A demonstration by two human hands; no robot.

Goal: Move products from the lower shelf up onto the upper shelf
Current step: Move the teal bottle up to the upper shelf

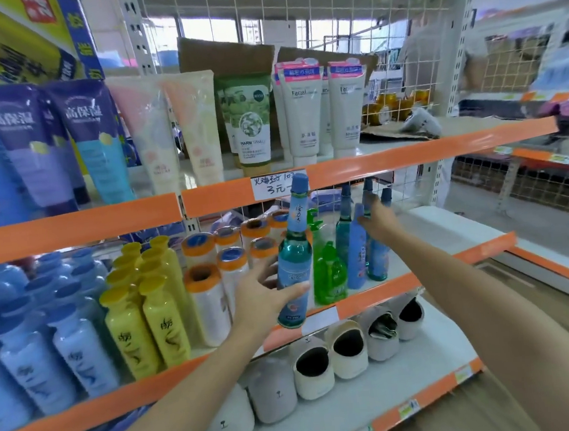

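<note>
Bottle (295, 259), slim, teal, blue-capped, clamped in left hand (266, 296); right hand (380, 224) among blue bottles (356, 250), grip unclear; "Facial" tubes (301, 110) above.

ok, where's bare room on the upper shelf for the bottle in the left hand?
Right end of the white upper shelf: a bare strip right of the white facial-cleanser tubes, in front of the flattened brown cardboard. Left of those, plastic tubes stand packed side by side. The left hand grips the tall blue-green bottle.

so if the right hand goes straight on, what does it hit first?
Probably the blue-capped bottles directly ahead. The right hand looks nearly on them, but depth makes contact unclear.
</note>
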